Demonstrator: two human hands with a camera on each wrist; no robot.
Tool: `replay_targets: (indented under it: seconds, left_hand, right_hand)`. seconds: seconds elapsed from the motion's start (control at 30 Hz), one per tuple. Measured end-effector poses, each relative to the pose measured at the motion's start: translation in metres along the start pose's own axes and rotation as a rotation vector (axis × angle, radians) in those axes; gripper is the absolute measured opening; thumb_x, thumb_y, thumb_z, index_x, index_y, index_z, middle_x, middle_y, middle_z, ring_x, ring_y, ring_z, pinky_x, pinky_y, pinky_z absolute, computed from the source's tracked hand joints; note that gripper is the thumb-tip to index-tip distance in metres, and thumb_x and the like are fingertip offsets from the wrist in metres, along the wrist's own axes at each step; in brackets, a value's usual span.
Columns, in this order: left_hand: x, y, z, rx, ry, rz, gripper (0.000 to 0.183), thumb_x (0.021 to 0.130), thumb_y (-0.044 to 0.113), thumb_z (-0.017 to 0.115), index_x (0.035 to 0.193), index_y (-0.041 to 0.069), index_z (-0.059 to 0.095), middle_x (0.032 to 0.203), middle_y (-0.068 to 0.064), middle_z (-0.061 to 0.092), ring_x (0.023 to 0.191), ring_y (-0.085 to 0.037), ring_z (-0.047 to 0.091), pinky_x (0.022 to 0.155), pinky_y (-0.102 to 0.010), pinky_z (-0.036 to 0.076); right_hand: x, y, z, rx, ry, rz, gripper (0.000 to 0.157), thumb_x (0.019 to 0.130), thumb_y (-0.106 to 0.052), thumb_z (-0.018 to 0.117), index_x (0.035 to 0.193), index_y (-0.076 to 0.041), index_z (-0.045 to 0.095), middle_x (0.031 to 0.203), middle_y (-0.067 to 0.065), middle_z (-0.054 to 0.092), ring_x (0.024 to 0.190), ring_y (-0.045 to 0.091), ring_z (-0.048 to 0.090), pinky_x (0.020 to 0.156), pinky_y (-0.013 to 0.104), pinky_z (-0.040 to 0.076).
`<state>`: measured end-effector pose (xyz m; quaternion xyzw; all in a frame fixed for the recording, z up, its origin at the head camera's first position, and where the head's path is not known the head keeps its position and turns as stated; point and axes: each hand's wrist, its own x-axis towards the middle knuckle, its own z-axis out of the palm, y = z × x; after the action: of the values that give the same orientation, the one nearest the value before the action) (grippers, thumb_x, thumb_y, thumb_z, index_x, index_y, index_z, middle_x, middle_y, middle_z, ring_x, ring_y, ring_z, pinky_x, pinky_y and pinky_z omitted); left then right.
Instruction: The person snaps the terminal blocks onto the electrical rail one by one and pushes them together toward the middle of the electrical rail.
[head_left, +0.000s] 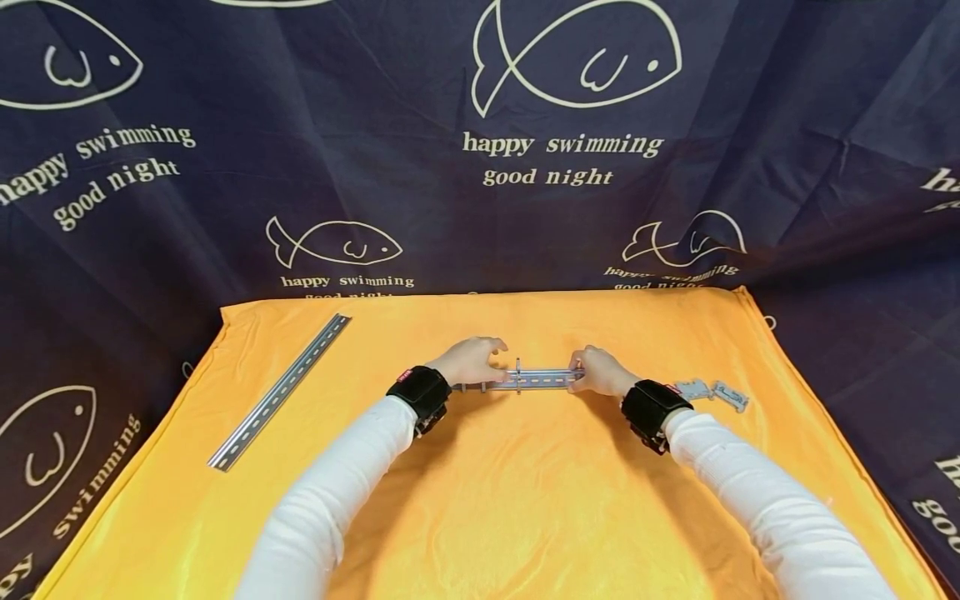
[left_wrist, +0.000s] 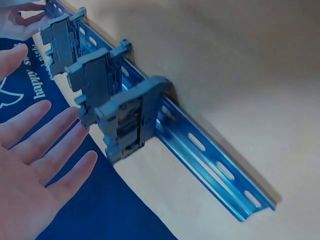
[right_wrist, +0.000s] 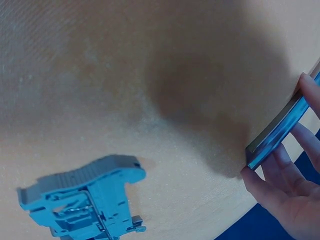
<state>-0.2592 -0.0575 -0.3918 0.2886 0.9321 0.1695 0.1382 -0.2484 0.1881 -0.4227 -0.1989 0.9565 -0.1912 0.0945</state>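
A person's two bare hands work along a slotted metal rail (head_left: 546, 377) lying toward the far side of a yellow-covered bench (head_left: 517, 500). The right hand (head_left: 600, 372) pinches one end of the rail between thumb and fingers. The left hand (head_left: 472, 361) is released, its fingers spread and relaxed just beside three gray terminal blocks (left_wrist: 94, 82) standing in a spaced row on the rail; whether its fingertips touch the middle one cannot be told. Two loose blocks (head_left: 731, 397) lie on the bench beyond the right wrist, near each other. At left, well apart, a second rail (head_left: 281, 390) lies at a slant. Black straps (head_left: 422, 396) circle both wrists over white sleeves (head_left: 780, 517). Behind the bench hangs a dark blue curtain (head_left: 420, 100) printed with fish outlines and the words "happy swimming good night."
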Motion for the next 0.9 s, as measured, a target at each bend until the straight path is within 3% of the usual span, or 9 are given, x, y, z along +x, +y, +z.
replay_targets:
  seconds: [0.4, 0.67, 0.9]
  left_hand:
    - [-0.010, -0.010, -0.005, -0.007, 0.033, 0.021, 0.049, 0.079, 0.030, 0.063, 0.118, 0.002, 0.052, 0.111, -0.013, 0.058, 0.100, -0.023, 0.054, 0.087, -0.034, 0.040]
    - [-0.016, -0.018, -0.003, 0.003, 0.019, -0.028, 0.051, 0.081, 0.033, 0.062, 0.121, 0.004, 0.050, 0.113, -0.009, 0.057, 0.104, -0.021, 0.052, 0.090, -0.034, 0.038]
    - [-0.019, -0.021, -0.001, -0.003, 0.030, -0.025, 0.052, 0.081, 0.033, 0.062, 0.122, 0.003, 0.050, 0.114, -0.010, 0.057, 0.107, -0.024, 0.051, 0.090, -0.035, 0.038]
  right_hand:
    - [-0.001, -0.002, -0.001, 0.000, -0.002, -0.005, 0.029, 0.068, -0.012, 0.075, 0.086, 0.003, 0.058, 0.079, 0.010, 0.052, 0.069, 0.020, 0.042, 0.068, 0.031, 0.035]
    - [-0.002, -0.001, -0.002, 0.007, 0.018, -0.029, 0.028, 0.067, -0.011, 0.076, 0.084, 0.003, 0.058, 0.077, 0.011, 0.052, 0.067, 0.019, 0.041, 0.066, 0.030, 0.034]
    - [-0.001, -0.001, -0.001, -0.002, 0.005, -0.014, 0.029, 0.068, -0.012, 0.075, 0.086, 0.003, 0.058, 0.078, 0.011, 0.052, 0.068, 0.019, 0.041, 0.067, 0.030, 0.034]
